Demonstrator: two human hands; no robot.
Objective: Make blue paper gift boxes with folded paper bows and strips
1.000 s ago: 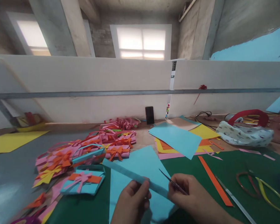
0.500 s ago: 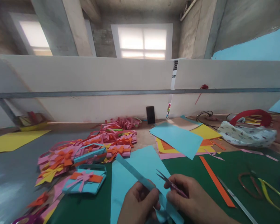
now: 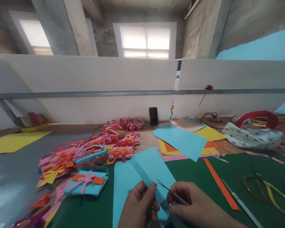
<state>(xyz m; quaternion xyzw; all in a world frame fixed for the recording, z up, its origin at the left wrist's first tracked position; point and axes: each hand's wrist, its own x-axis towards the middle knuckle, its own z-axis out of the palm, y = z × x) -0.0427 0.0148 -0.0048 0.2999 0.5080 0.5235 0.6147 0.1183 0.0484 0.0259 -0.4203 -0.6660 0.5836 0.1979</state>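
My left hand pinches a light-blue paper strip between thumb and fingers. The strip slants from upper left down toward my right hand. Closed fingers of that hand grip slim pointed tweezers, whose tips point up and left, close to the strip. Whether my right fingertips also touch the strip, I cannot tell. Beneath both hands lies a light-blue paper sheet. To the left sits a small blue paper bag with an orange band and pink bow. The strip's lower end is partly hidden by my hands.
A heap of pink paper bags with bows fills the left. Coloured sheets lie behind my hands. On the right are an orange strip, a thin metallic strip, scissors and a cloth basket. A phone stands upright behind.
My left hand has shifted slightly left, and the strip's upper end has swung right and tilts more steeply. The tweezers have moved slightly left and lower, their tips closer together.
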